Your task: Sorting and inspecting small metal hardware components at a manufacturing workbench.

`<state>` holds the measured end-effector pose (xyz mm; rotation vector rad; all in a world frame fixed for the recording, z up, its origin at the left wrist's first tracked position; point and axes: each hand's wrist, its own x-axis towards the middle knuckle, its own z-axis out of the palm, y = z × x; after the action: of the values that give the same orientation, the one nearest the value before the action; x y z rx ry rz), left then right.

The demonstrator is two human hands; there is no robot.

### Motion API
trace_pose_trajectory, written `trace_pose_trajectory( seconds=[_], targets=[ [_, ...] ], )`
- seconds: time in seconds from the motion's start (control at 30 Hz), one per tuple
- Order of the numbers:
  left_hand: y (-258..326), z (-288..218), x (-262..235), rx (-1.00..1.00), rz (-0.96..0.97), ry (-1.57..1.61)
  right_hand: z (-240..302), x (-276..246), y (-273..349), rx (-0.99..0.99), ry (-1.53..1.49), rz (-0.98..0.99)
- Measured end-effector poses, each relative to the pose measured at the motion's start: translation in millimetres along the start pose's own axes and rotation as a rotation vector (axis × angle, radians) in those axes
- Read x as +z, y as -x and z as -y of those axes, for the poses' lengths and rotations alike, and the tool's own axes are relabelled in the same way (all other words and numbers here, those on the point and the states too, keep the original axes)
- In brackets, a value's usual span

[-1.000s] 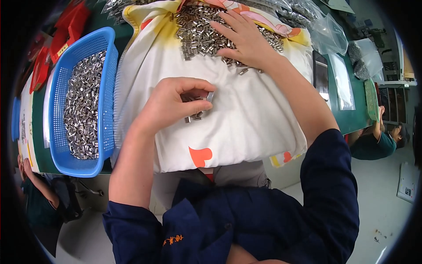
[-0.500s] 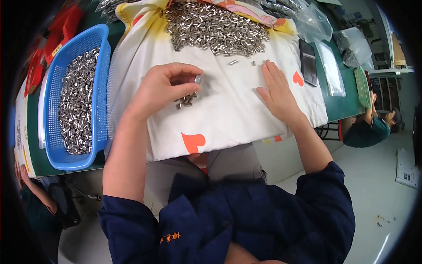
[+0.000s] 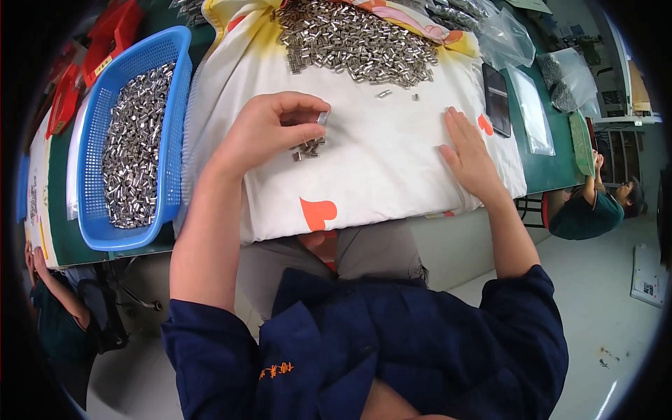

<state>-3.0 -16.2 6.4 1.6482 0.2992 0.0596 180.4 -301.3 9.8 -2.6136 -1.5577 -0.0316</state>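
My left hand (image 3: 269, 131) pinches a short shiny metal cylinder (image 3: 322, 118) between thumb and fingertips, just above the white cloth (image 3: 381, 161). Under that thumb lies a small cluster of similar metal cylinders (image 3: 308, 150), partly hidden by the hand. My right hand (image 3: 472, 157) rests flat on the cloth at the right, fingers stretched out and nothing in it. A large heap of metal cylinders (image 3: 357, 49) covers the far part of the cloth. Two stray pieces, a longer one (image 3: 383, 93) and a shorter one (image 3: 416, 97), lie in front of the heap.
A blue plastic basket (image 3: 87, 189) full of metal cylinders stands at the left, with red bins (image 3: 115, 31) beyond. To the right are a dark phone (image 3: 497, 101), a clear plastic bag (image 3: 530, 112) and a green tray (image 3: 581, 143). Other people sit at both sides.
My right hand has slid right and a little nearer to me, away from the stray pieces. The left hand keeps its pinch over the cluster. The whole view has shifted slightly.
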Motion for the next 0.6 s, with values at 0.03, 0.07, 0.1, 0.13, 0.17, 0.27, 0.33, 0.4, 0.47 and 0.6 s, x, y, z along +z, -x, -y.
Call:
trace_pose_trajectory(
  seconds=[0.03,0.07,0.1,0.13,0.17,0.27,0.33,0.4,0.47,0.6],
  targets=[
    [0.4,0.1,-0.7,-0.001,0.000,0.003,2.0,-5.2,-4.4,0.000,0.001,0.003],
    [1.5,-0.9,-2.3,-0.010,-0.009,0.017,8.6,-14.1,-14.7,-0.005,-0.012,0.001],
    [0.4,0.4,-1.5,-0.019,-0.009,0.034,13.6,-18.5,-22.6,-0.002,-0.021,0.003],
    [-0.5,3.0,-0.8,-0.021,-0.001,0.036,20.8,-16.7,-32.7,0.006,-0.021,0.005],
    [-0.6,5.6,-1.8,-0.007,-0.003,0.068,30.7,-12.9,-47.2,-0.091,-0.068,-0.133],
    [-2.0,5.7,-2.4,0.000,0.001,0.106,31.4,2.2,-74.4,-0.200,-0.041,-0.251],
    [-4.1,4.5,-2.0,-0.008,0.000,0.117,29.0,8.5,-78.0,-0.218,0.032,-0.224],
    [-3.8,3.3,-0.4,0.022,-0.001,0.012,28.6,10.9,-76.6,-0.238,0.066,-0.266],
    [-3.8,3.3,-1.3,0.014,-0.003,0.020,28.5,11.5,-77.2,-0.231,0.023,-0.266],
    [-3.5,5.2,-2.5,0.013,0.005,0.046,30.9,5.9,-76.8,-0.118,-0.149,-0.238]
  ],
)
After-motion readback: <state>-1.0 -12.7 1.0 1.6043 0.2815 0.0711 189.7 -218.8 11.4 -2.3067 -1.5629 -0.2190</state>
